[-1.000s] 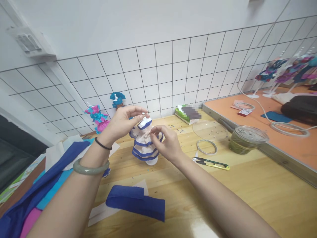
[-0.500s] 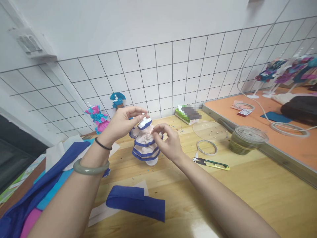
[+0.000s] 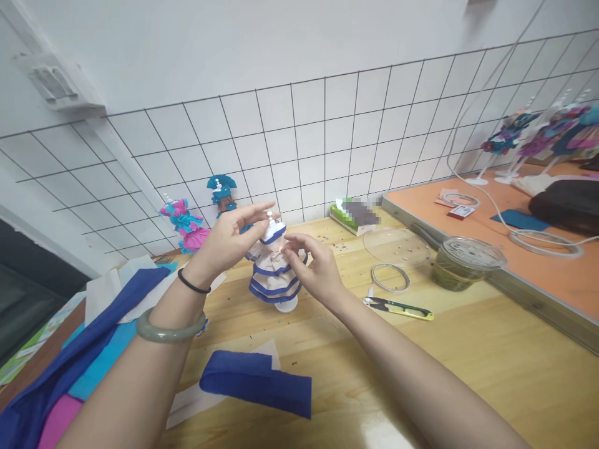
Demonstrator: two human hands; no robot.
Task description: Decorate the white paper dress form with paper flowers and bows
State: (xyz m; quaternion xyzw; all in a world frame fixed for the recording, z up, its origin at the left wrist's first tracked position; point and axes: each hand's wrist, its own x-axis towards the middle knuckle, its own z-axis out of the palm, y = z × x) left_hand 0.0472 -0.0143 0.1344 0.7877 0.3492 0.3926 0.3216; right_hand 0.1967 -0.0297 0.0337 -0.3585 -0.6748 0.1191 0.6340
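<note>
One dress form (image 3: pixel 276 274): upright on counter (image 3: pixel 449 368)
Left hand (image 3: pixel 229 236): grip half-open beside neck knob (image 3: pixel 270 216), hold unclear
Right hand (image 3: pixel 319 268): grip nearly closed at waist, pinch unclear
Snips (image 3: pixel 384 304): right of form

Bare wood on the table (image 3: pixel 468 362) gives me an open way in front of the snips (image 3: pixel 400 308). Beyond them, the wire coil (image 3: pixel 391 278) and the lidded plastic tub (image 3: pixel 469 263) obstruct a low path toward the orange tabletop (image 3: pixel 556 262).
</note>
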